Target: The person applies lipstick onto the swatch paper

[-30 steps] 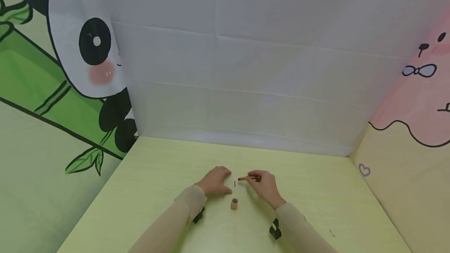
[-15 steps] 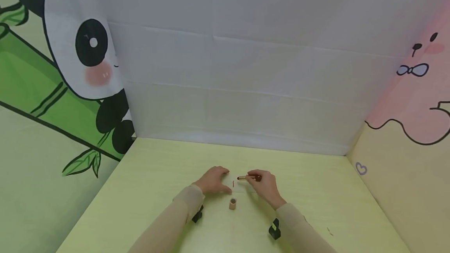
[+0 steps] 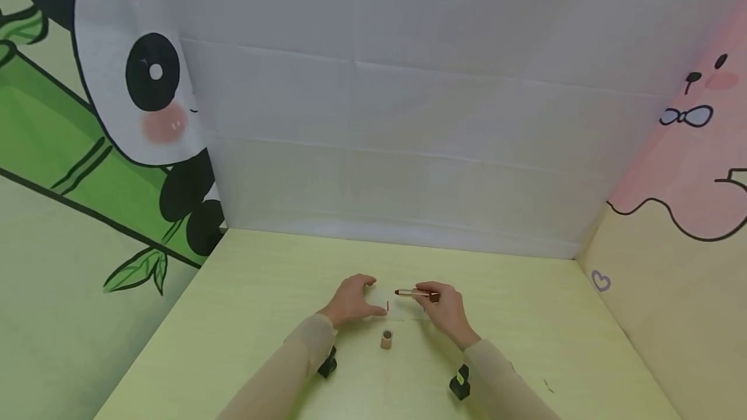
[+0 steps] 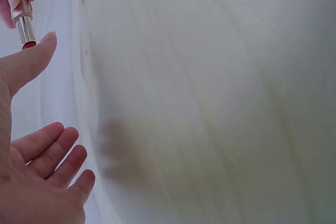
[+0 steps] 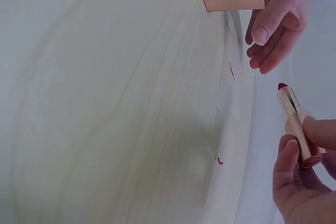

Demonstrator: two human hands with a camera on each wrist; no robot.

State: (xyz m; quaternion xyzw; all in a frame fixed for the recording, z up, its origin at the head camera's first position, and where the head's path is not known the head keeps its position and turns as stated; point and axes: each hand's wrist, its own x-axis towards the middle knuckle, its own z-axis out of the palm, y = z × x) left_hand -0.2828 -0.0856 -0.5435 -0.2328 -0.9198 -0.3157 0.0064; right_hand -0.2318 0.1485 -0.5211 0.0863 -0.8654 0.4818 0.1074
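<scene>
My right hand [image 3: 448, 311] pinches a gold lipstick [image 5: 295, 124] between thumb and fingers, its red tip pointing left. Beneath it lies a small white sheet of paper [image 3: 404, 312]. One red streak [image 5: 232, 70] marks the sheet near its left side, and a smaller red mark [image 5: 220, 161] shows nearer my right hand. At the paper's left edge, my left hand [image 3: 348, 301] is spread, thumb apart from the fingers, holding nothing. The lipstick's rose-gold cap [image 3: 386, 340] stands upright on the table, in front of the paper, its hollow end up.
The pale yellow table [image 3: 280, 258] ends at a white sheet backdrop [image 3: 373, 115]. Painted walls flank it, a panda [image 3: 146, 83] on the left and a pink figure [image 3: 694, 148] on the right. A thin dark mark [image 3: 548, 385] shows at the table's front right.
The right hand has shifted slightly right, with the lipstick in it. The left hand has drawn a little to the left. The cap stays in place.
</scene>
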